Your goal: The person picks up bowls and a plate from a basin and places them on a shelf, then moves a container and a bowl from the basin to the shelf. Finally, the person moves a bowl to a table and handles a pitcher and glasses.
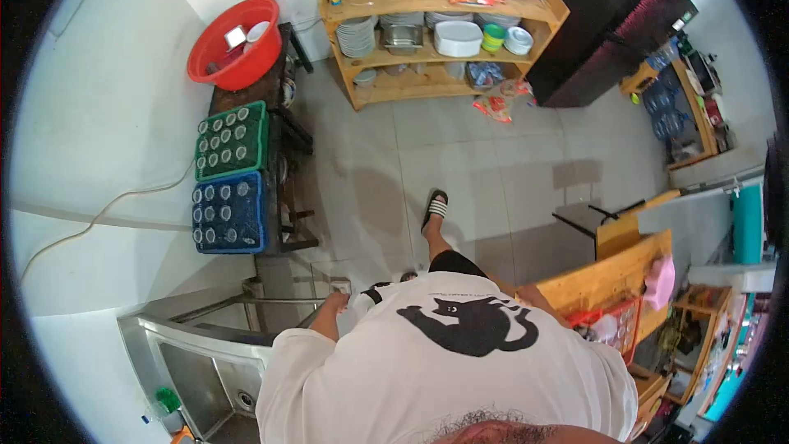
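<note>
My left hand [335, 302] hangs low beside my body, near the metal sink [185, 370]. Its fingers are too small and foreshortened to make out. My right arm comes out from under the white T-shirt [345, 390] with a black cat print. That hand [530, 292] is down by the edge of the wooden table [575, 284], and its fingers are mostly hidden. A red crate [631, 325] and a pink basin [660, 281] sit on this table. One foot in a black striped slide [436, 207] is stretched forward on the tiled floor.
At the left, a dark bench [283, 127] bears a red basin [263, 12], a green crate [259, 144] and a blue crate [257, 226] of glasses. Ahead stands a wooden shelf [362, 100] with dishes. A dark fridge [596, 33] and a folding chair [618, 234] are right.
</note>
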`<move>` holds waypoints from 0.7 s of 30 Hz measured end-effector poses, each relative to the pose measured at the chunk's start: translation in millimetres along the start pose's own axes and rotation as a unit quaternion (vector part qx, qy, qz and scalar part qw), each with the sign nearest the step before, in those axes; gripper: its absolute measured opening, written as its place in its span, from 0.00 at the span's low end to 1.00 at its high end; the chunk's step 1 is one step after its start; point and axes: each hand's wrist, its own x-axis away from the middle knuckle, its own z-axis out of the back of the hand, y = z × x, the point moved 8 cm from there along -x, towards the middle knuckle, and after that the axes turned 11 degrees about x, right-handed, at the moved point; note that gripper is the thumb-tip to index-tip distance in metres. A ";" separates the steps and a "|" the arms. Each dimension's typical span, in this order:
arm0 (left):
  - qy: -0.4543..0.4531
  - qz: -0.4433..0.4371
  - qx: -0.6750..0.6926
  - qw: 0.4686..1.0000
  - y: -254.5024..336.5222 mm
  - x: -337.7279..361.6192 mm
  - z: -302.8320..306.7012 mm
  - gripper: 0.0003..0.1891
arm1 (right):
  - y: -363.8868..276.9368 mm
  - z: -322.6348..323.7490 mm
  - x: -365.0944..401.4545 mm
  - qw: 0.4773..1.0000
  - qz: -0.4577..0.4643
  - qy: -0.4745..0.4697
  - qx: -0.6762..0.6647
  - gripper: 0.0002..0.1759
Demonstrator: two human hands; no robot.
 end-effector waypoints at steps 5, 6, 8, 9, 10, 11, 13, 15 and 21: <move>-0.010 -0.067 -0.070 0.995 102.9 -33.7 35.5 0.21 | 6.5 99.6 -72.6 0.993 0.099 0.059 0.005 0.22; 0.031 -0.174 -0.168 0.970 140.5 -40.5 50.3 0.23 | 9.5 131.7 -92.9 0.989 0.117 0.089 0.005 0.23; 0.070 -0.248 -0.272 0.927 203.9 -49.5 77.3 0.26 | 9.7 227.5 -116.4 0.986 0.113 0.073 -0.099 0.20; 0.069 -0.218 -0.277 0.933 238.6 -56.9 89.2 0.28 | 22.2 258.4 -138.9 0.973 0.098 0.117 -0.175 0.16; 0.080 -0.236 -0.266 0.931 278.3 -55.2 102.7 0.26 | 34.6 289.1 -160.1 0.950 0.090 0.164 -0.248 0.14; 0.091 -0.253 -0.256 0.929 316.4 -48.0 114.9 0.25 | 44.3 341.9 -156.7 0.917 0.033 0.216 -0.333 0.13; 0.190 -0.224 0.054 0.954 383.7 -9.0 143.0 0.20 | 66.1 390.5 -187.3 0.846 0.037 0.264 -0.463 0.11; 0.179 -0.254 0.090 0.946 441.0 -4.4 149.2 0.19 | 76.2 435.5 -192.8 0.810 0.033 0.264 -0.523 0.10; 0.163 -0.290 0.226 0.915 510.3 -6.3 155.1 0.18 | 104.9 401.9 -215.8 0.813 -0.012 0.185 -0.553 0.11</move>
